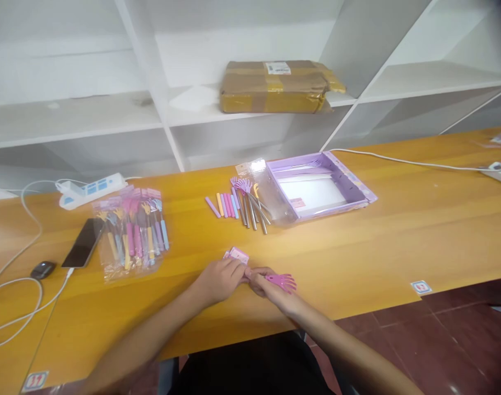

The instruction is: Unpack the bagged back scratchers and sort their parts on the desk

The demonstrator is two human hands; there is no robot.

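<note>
So the pink plastic back scratcher with the little hand-shaped head (282, 282) is right in the person's grip, down at the near part of the orange-yellow wood-look desk (377, 247). The right hand (267, 282) is closed around it, and the spread pink prongs poke out past that hand over by the wrist, pointing off to the right. The left hand (222, 280) sits just left of it, fingers curled in on the pink end between the two hands. They're nearly touching, so I can't tell exactly how much the left one has hold of. A couple of pink-and-white printed paper cards (239, 255) stick out on the far side of the left fingers, and whether they're pinched or just lying there, no idea.

Farther out past the hands there's a bunch of silver metal rods with lilac and yellow hand-shaped heads (252, 212), with a row of short pastel tubes (227, 205) just beside it on the left. The open purple box with a white bottom (336, 210) is right of that. Well off to the left of the hands, a pile of clear plastic bags with multicoloured scratchers inside (137, 236) lies beside a black phone (84, 243) on a white cable (61, 291).
</note>
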